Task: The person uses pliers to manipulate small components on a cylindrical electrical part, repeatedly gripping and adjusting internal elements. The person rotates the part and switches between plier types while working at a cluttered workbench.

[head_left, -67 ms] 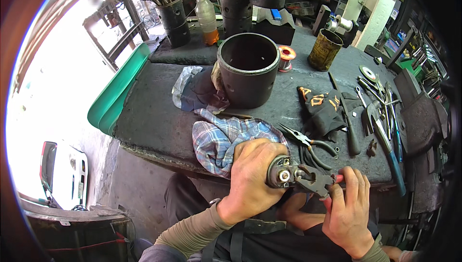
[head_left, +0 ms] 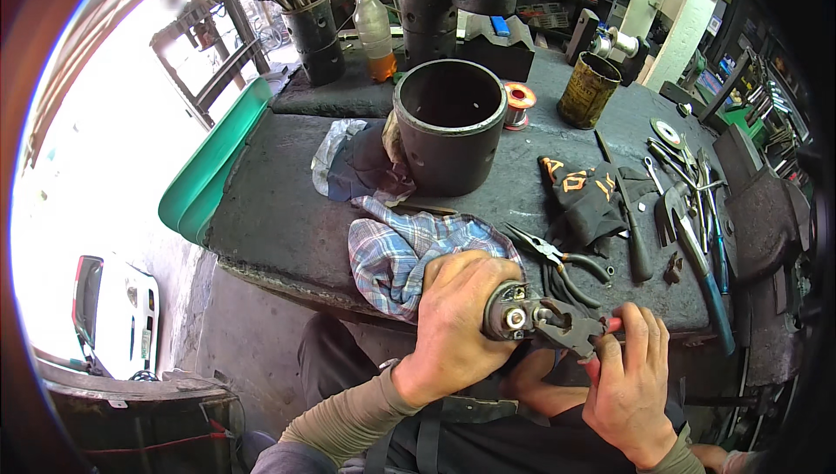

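My left hand (head_left: 461,317) is closed around a dark, round metal part (head_left: 495,316), its end turned up and bearing a bright threaded stud with a nut. My right hand (head_left: 631,378) grips red-handled pliers (head_left: 566,335). Their dark jaws reach the right side of the round part, at a second stud; whether they bite on it I cannot tell. Just behind my left hand lies a crumpled plaid cloth (head_left: 392,252). Long-nose pliers (head_left: 544,248) with black handles rest on the bench beyond the round part.
On the dark workbench (head_left: 270,187) stand a thick steel cylinder (head_left: 448,152), a solder spool (head_left: 517,108), a rusty can (head_left: 588,95) and a bottle (head_left: 374,39) of orange liquid. A black cloth (head_left: 583,208), a file (head_left: 631,221) and a hammer (head_left: 701,265) lie right. A green tray (head_left: 213,165) hangs at the left edge.
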The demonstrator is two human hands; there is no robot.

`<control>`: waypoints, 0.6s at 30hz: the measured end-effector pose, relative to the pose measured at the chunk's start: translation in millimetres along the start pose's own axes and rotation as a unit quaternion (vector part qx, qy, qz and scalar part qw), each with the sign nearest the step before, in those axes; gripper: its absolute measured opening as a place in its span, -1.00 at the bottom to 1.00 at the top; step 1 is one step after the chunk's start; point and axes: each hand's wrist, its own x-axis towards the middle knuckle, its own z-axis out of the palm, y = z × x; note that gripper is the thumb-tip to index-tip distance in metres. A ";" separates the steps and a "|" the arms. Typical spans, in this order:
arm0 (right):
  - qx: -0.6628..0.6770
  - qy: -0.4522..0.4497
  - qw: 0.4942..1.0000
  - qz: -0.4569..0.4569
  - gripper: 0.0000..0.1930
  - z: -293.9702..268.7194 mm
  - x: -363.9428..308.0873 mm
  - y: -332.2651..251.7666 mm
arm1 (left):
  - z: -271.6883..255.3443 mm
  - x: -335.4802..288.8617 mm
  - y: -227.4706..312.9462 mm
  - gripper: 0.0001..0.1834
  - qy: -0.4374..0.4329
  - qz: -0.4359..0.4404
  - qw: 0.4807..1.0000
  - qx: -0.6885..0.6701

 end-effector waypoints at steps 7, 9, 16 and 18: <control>-0.098 0.057 0.989 -0.093 -0.60 1.2 26.0 30.0 | -16.0 33.2 -24.6 -0.34 -0.171 0.017 0.981 -0.092; -0.112 0.083 0.985 -0.105 -0.61 -1.5 38.4 40.6 | -14.5 44.0 -35.2 -0.34 -0.216 0.020 0.968 -0.128; -0.020 0.107 0.994 -0.024 -0.65 0.7 49.9 42.5 | -25.7 50.8 -39.7 -0.26 -0.250 -0.049 0.957 -0.142; 0.009 0.113 0.993 0.016 -0.67 4.5 47.7 46.9 | -30.7 48.4 -27.1 -0.17 -0.215 -0.078 0.965 -0.130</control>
